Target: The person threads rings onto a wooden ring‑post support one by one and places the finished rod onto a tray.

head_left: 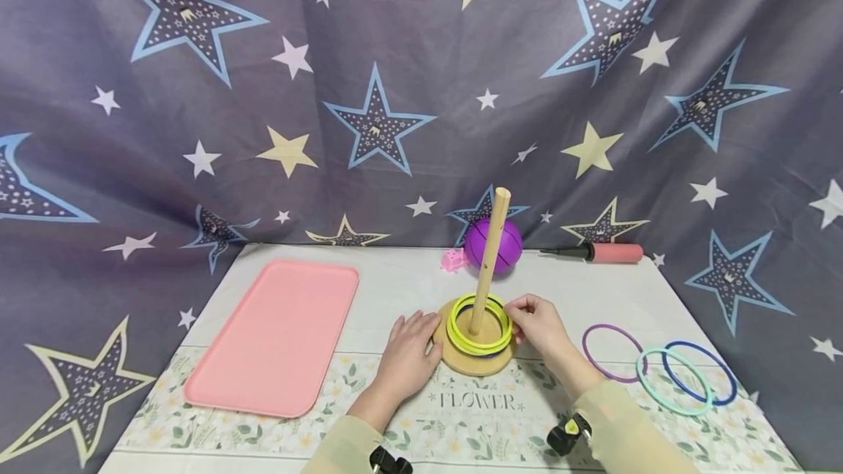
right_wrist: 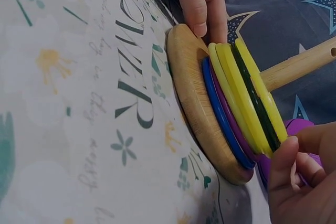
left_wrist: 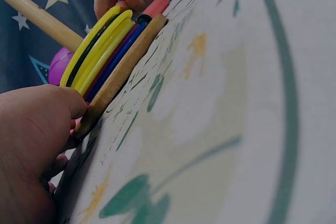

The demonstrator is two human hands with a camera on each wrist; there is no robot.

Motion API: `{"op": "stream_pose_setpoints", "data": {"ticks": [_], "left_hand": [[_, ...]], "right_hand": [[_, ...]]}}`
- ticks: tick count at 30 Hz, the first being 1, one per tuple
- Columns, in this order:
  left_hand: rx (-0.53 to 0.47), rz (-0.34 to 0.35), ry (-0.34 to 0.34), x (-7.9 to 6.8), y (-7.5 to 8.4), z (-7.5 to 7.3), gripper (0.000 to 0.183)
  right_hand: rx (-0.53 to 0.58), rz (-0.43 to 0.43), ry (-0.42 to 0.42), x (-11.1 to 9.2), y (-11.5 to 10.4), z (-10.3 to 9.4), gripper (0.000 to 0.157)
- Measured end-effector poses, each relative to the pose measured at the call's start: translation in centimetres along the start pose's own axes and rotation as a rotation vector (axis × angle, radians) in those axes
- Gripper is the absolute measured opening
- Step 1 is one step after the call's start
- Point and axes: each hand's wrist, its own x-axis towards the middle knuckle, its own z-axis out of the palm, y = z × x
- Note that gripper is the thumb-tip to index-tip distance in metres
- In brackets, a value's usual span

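Note:
A round wooden base (head_left: pixel 461 366) with an upright peg (head_left: pixel 492 254) stands at the middle of the table. Several rings lie stacked around the peg: blue (right_wrist: pixel 223 121) and purple lowest, then yellow ones with a dark ring (right_wrist: pixel 254 95) among them. At the stack's right side, my right hand (head_left: pixel 538 324) pinches the edge of the top yellow ring (right_wrist: pixel 262 98) between thumb and index finger. My left hand (head_left: pixel 410 353) rests against the base's left edge with fingers extended, its thumb (left_wrist: pixel 73 100) close by the rings.
A pink tray (head_left: pixel 273 339) lies at left. Loose purple (head_left: pixel 586 350), mint (head_left: pixel 672 409) and blue (head_left: pixel 731 379) rings lie at right, the mint overlapping the others. Behind the peg are a purple ball (head_left: pixel 507 247), a small pink toy (head_left: pixel 453 260) and a hand pump (head_left: pixel 615 252). A star-patterned curtain (head_left: pixel 395 35) hangs behind.

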Motion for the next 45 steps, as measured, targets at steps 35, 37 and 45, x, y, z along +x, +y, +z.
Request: {"op": "stream_pose_setpoints", "data": {"ticks": [35, 37, 45], "left_hand": [[0.007, 0.007, 0.002, 0.1, -0.2, 0.0, 0.051], [0.008, 0.008, 0.003, 0.2, -0.2, 0.0, 0.051], [0.005, 0.014, 0.007, 0.1, -0.2, 0.0, 0.050]], "right_hand": [[0.015, -0.002, -0.001, -0.5, -1.4, -2.3, 0.027], [-0.001, -0.007, 0.006, -0.7, -1.6, -2.8, 0.028], [-0.024, -0.013, 0.004, -1.3, -1.4, -5.0, 0.033]]}}
